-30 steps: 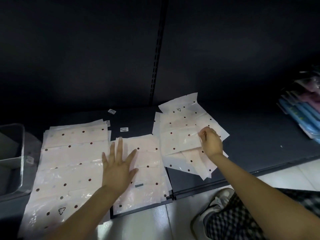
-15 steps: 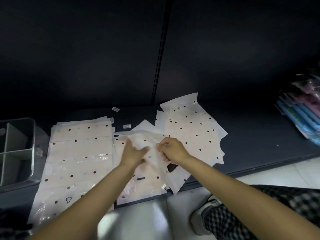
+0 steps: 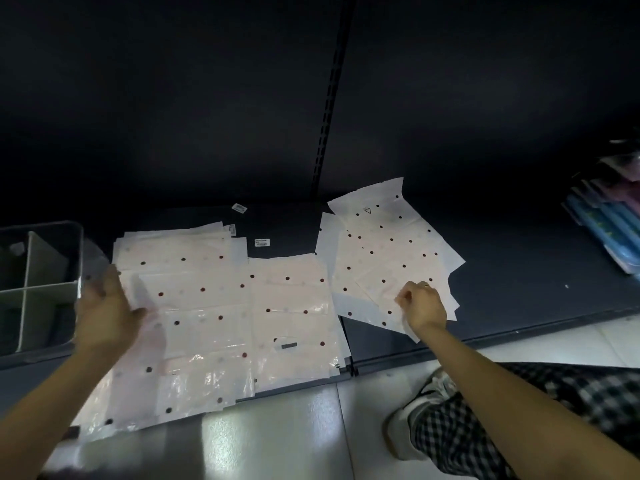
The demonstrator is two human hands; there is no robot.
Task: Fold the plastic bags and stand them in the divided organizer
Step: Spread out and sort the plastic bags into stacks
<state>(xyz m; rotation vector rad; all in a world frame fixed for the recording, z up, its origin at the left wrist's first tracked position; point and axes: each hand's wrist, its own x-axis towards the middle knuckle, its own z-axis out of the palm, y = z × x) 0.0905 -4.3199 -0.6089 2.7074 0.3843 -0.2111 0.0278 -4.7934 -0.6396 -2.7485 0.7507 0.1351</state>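
Plastic bag (image 3: pixel 152 289) is held by left hand (image 3: pixel 104 313), thumb curled over its edge, just right of organizer (image 3: pixel 45 289); left pile (image 3: pixel 194 323) is spread beneath the fingers. Right hand (image 3: pixel 420 306) is curled, fingertips pinching an edge of right pile (image 3: pixel 381 258) under them; middle bag (image 3: pixel 294 323) lies between both hands on shelf (image 3: pixel 519 271)

A shop: dark metal display shelf (image 3: pixel 519 271) with a slotted upright rail (image 3: pixel 329 109), small white price labels (image 3: pixel 262 242), packaged blue goods (image 3: pixel 602 220) stacked far right, pale tiled floor (image 3: pixel 277 438).
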